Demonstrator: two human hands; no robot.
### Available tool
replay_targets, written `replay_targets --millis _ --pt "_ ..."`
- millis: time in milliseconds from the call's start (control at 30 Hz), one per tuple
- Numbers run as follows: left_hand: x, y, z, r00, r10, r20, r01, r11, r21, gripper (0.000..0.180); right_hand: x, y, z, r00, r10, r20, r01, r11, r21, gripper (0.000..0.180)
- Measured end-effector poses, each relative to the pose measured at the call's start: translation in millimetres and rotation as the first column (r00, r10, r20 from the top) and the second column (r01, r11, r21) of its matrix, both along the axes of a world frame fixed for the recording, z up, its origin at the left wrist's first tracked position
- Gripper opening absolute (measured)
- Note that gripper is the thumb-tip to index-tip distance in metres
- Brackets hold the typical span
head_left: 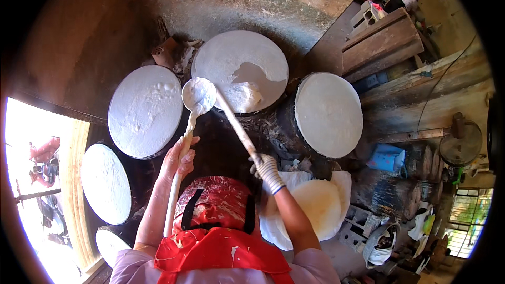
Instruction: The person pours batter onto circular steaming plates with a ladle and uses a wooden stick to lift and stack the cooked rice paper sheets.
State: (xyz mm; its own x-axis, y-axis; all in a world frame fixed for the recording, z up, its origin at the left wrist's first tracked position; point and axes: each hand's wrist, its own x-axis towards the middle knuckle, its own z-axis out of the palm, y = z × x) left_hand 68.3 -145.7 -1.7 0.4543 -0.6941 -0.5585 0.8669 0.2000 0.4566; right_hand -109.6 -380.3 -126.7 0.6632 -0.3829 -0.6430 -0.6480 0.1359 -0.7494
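- Saw the largest tub (221, 52) at the back, white-topped except for a grey patch (248, 71).
- Saw a left tub (142, 118) and a slightly smaller right tub (329, 115) on either side of it, both white-topped.
- Held a long pale pole (172, 205) in the left grip (180, 159), bare and curled snugly around it.
- Held a second pole (239, 132) in the right grip (267, 172), gloved in stripes and closed around its lower end.
- Saw a white lump (244, 98) in the largest tub, near its front edge.
- Saw a round scoop (199, 93), smeared white, between the left tub and the largest tub, at the meeting of both poles' upper ends; could not tell its own pole from the other.
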Motion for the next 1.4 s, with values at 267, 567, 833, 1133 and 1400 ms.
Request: replay_targets --millis 267,567,833,1133,1400 --pt "-21.4 -39.6 3.8 0.999 0.034 0.016 -0.035 0.998 0.059 0.046 -20.1 -110.6 -0.1 0.993 -0.1 -0.069 0.11 0.983 0.147 0.05" --pt "-36.3 -56.1 4.4 0.997 0.051 0.049 -0.054 0.998 0.043 0.047 -26.4 -109.8 10.8 0.99 0.137 -0.022 -0.139 0.981 -0.138 0.055" --pt "-46.0 -65.6 1.3 0.997 0.066 0.031 -0.068 0.996 0.051 0.046 -45.2 -84.8 17.3 0.962 0.27 0.045 -0.261 0.954 -0.15 0.048" --pt "-37.6 -51.9 -1.5 1.0 0.024 0.003 -0.024 0.998 0.067 0.046 -28.8 -124.7 38.0 0.994 0.104 -0.016 -0.103 0.937 -0.333 0.051" --pt "-12.1 -25.3 -2.7 1.0 0.008 0.007 -0.008 0.998 0.066 0.046 -37.1 -114.4 -17.4 0.986 -0.127 -0.108 0.122 0.991 -0.053 0.064"
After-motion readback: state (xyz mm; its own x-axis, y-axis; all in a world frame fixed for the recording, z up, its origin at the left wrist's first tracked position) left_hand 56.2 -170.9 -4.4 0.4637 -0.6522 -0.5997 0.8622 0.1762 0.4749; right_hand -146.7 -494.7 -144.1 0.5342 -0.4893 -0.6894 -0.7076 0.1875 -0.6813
